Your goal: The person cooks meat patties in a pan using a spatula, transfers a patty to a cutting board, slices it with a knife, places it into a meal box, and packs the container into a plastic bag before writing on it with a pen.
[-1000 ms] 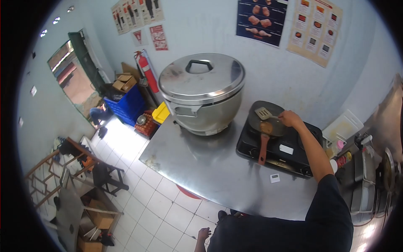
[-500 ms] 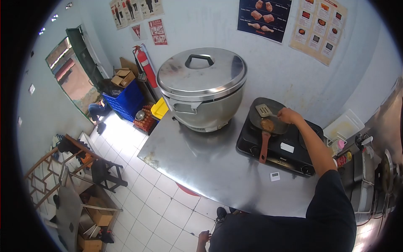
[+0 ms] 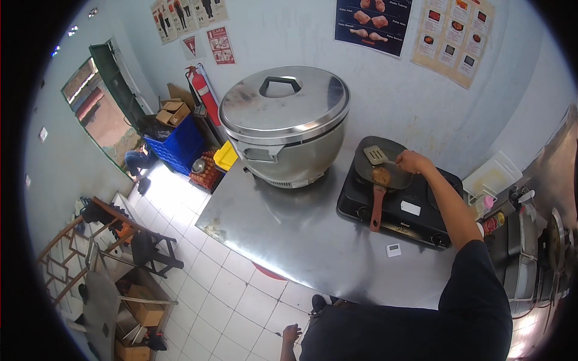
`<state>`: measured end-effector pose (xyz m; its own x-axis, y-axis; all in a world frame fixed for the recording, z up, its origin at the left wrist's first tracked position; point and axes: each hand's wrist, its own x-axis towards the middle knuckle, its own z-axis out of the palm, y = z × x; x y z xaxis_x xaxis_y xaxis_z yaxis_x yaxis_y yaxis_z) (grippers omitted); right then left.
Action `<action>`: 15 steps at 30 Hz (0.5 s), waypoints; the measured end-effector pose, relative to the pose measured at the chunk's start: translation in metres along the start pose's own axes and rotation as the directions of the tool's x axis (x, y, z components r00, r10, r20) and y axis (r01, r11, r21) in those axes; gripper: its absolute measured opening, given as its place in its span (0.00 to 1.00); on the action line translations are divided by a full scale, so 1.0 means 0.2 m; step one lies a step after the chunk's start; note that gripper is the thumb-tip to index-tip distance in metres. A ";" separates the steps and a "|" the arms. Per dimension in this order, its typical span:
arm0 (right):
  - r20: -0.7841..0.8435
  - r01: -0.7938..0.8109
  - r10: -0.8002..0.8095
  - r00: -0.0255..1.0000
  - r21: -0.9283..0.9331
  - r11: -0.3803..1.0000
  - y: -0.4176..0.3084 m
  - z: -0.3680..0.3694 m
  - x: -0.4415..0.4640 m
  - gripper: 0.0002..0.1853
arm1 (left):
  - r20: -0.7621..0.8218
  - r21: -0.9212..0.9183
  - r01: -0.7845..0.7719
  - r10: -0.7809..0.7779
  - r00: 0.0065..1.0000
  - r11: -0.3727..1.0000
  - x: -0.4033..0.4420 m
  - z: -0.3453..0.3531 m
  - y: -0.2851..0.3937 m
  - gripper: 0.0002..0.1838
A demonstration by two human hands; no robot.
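The right hand (image 3: 414, 161) is closed round the handle of a spatula (image 3: 374, 155), its slotted blade over the far side of the pan (image 3: 362, 166); from here I can't tell whether the blade touches the pan's floor. A brown piece of food (image 3: 380, 176) lies in the pan, just beside the blade, near the reddish-brown handle (image 3: 377, 209), which points toward the bench's front edge. The left hand (image 3: 292, 333) hangs low, past that edge, fingers loosely bent (too small to say whether it has hold of anything). The pan sits on the left side of a black stove (image 3: 424, 191), set toward the bench's back edge. A small white timer (image 3: 393, 249) lies between stove and front edge. Toward the bench's back left corner stands a big lidded pot (image 3: 295, 153), upright on the steel bench (image 3: 289, 231).
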<state>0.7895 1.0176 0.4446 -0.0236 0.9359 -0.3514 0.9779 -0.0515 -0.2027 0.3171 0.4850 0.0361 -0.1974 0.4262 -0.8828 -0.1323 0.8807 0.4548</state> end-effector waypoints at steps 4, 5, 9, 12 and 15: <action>0.000 0.001 -0.001 1.000 0.005 1.000 0.02 0.02 0.03 0.22 | 0.000 0.044 0.001 -0.001 1.000 0.999 -0.02 0.01 -0.02 0.19; 0.001 0.000 0.000 1.000 0.013 1.000 0.01 0.01 0.02 0.21 | 0.006 0.038 0.007 -0.007 1.000 0.999 -0.03 0.02 -0.02 0.20; 0.002 -0.008 0.007 1.000 0.032 0.999 0.01 0.02 0.00 0.20 | 0.003 0.004 -0.008 0.008 1.000 1.000 -0.02 0.02 -0.06 0.22; -0.004 0.019 -0.019 1.000 0.026 0.999 0.02 0.02 0.01 0.19 | -0.001 -0.031 -0.018 0.018 1.000 0.999 -0.02 0.03 -0.09 0.22; -0.007 0.013 -0.013 1.000 0.022 1.000 0.01 0.02 0.01 0.19 | -0.001 -0.036 -0.005 0.005 1.000 0.999 -0.03 0.03 -0.07 0.21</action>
<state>0.7913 1.0175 0.4388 -0.0349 0.9388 -0.3428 0.9728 -0.0468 -0.2271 0.3259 0.4708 0.0350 -0.1987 0.4308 -0.8803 -0.1664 0.8703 0.4635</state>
